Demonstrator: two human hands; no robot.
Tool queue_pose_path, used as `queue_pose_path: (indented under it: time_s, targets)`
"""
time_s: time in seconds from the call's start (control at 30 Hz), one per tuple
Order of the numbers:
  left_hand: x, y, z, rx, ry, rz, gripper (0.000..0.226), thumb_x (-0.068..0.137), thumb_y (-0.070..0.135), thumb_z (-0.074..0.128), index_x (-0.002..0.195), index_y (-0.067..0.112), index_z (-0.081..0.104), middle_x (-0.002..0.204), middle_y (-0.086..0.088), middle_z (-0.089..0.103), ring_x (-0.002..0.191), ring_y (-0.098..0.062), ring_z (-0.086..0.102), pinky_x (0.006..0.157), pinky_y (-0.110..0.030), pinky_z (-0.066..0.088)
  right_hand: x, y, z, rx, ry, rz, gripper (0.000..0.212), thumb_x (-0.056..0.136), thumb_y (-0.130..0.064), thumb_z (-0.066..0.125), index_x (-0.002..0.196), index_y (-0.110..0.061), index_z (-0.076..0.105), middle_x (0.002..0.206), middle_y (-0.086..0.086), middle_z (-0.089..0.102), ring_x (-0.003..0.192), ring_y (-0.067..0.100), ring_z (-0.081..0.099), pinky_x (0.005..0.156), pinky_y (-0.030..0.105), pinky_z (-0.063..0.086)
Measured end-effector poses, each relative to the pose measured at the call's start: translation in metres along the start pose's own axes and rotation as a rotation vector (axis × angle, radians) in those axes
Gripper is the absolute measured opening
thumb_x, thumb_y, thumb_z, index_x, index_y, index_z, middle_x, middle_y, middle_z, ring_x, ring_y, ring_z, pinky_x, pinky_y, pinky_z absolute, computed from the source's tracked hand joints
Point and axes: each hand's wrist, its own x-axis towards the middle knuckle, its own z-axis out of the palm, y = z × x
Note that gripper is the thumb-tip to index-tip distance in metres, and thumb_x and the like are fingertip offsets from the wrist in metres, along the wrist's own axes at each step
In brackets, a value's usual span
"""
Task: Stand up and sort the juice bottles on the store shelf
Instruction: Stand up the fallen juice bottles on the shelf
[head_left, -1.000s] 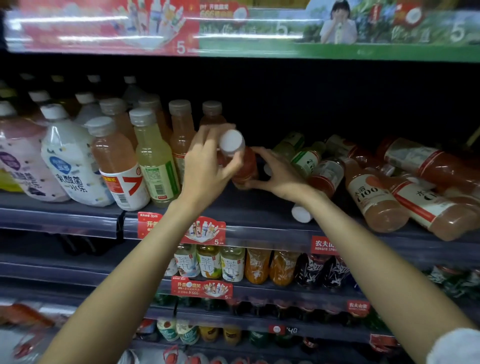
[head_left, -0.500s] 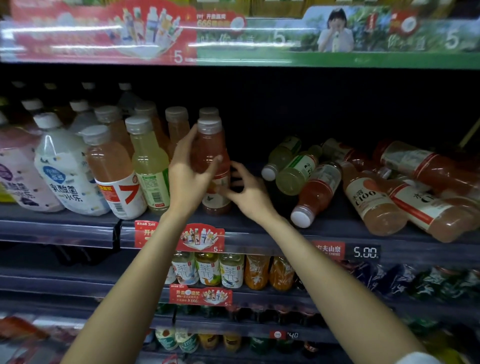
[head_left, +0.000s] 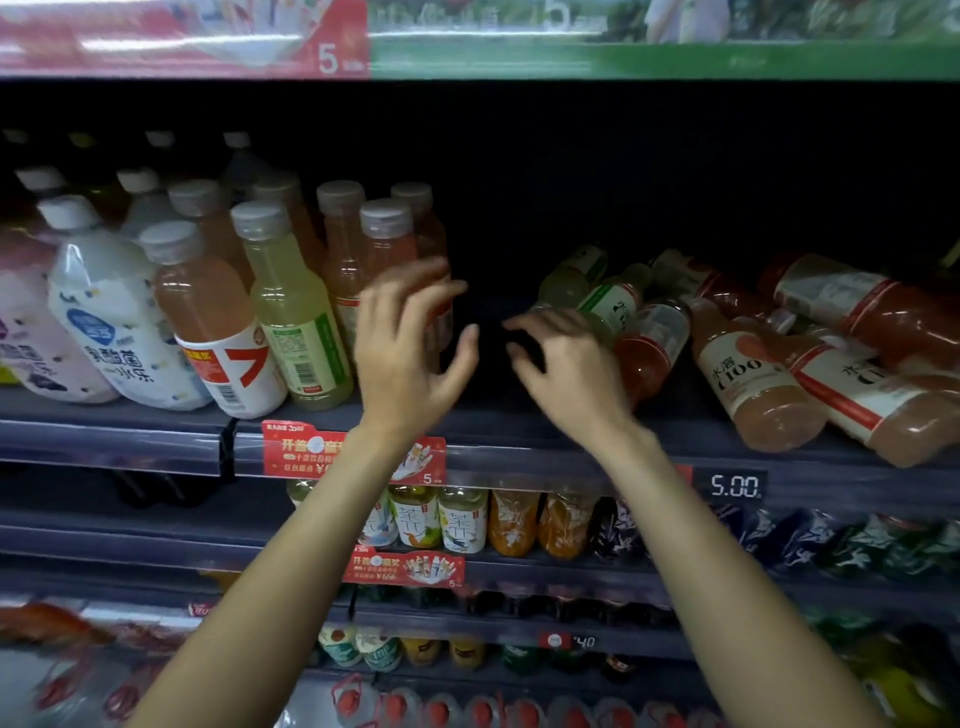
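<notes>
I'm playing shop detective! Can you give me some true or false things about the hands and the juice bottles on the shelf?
1. Both hands hold a bottle. False: the left hand and right hand are open and hold nothing.
2. The yellow-green bottle stands upright. True.
3. The bottles on the right lie on their sides. True.
4. The price tag reads 9.00. False: it reads 5.00.

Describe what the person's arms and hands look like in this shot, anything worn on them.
Both forearms are bare from the bottom of the picture up to the wrists; no sleeve shows. The left hand and the right hand wear no gloves, and no watch, bracelet or ring is visible. The fingers are blurred, so the nails cannot be made out.
</notes>
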Motion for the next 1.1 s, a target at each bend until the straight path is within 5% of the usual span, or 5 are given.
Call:
queue_pose_path:
  time_s: [0.3, 0.4, 0.63, 0.9, 1.1]
  targets:
    - [0.004, -0.013, 0.097, 0.107, -0.787, -0.061, 0.052, 0.079, 0.025, 0.07, 0.125, 0.006, 0.055, 0.124, -0.016, 0.052, 0.108, -0.038, 0.051, 0.083, -0.049, 0.05, 0.023, 0.07, -0.027, -0.235, -0.308, 0.163, 0.045, 0.093, -0.025, 0.052, 0.137, -0.022, 0.045, 0.143, 0.002, 0.042, 0.134, 0.026, 0.029, 0.106, 0.034, 0.028]
    - [0.004, -0.022, 0.12, 0.104, -0.939, -0.163, 0.058, 0.084, 0.026, 0.069, 0.134, 0.008, 0.047, 0.133, -0.016, 0.044, 0.116, -0.038, 0.049, 0.091, -0.043, 0.045, 0.021, 0.075, -0.026, -0.213, -0.347, 0.212, 0.048, 0.095, -0.028, 0.049, 0.142, -0.03, 0.038, 0.149, -0.002, 0.035, 0.138, 0.025, 0.025, 0.108, 0.035, 0.024]
    - [0.0, -0.016, 0.129, 0.023, -0.877, -0.231, 0.053, 0.08, 0.014, 0.073, 0.128, 0.007, 0.052, 0.126, -0.017, 0.046, 0.11, -0.036, 0.054, 0.087, -0.042, 0.045, 0.015, 0.075, -0.022, -0.183, -0.336, 0.253, 0.045, 0.097, -0.027, 0.041, 0.142, -0.034, 0.038, 0.152, -0.003, 0.03, 0.138, 0.026, 0.027, 0.113, 0.037, 0.018]
    - [-0.004, -0.005, 0.088, 0.136, -0.729, -0.197, 0.044, 0.076, 0.024, 0.072, 0.114, 0.006, 0.058, 0.118, -0.015, 0.053, 0.095, -0.039, 0.059, 0.064, -0.042, 0.05, 0.013, 0.076, -0.025, -0.188, -0.348, 0.237, 0.046, 0.097, -0.025, 0.04, 0.142, -0.034, 0.036, 0.153, -0.003, 0.029, 0.139, 0.027, 0.025, 0.113, 0.037, 0.016]
    - [0.007, 0.005, 0.037, 0.127, -0.488, 0.034, 0.036, 0.082, 0.027, 0.052, 0.106, 0.002, 0.06, 0.109, -0.017, 0.06, 0.093, -0.03, 0.053, 0.071, -0.038, 0.047, 0.011, 0.074, -0.032, -0.126, -0.27, 0.176, 0.059, 0.093, -0.031, 0.052, 0.146, -0.033, 0.026, 0.15, -0.002, 0.034, 0.136, 0.027, 0.029, 0.108, 0.042, 0.027]
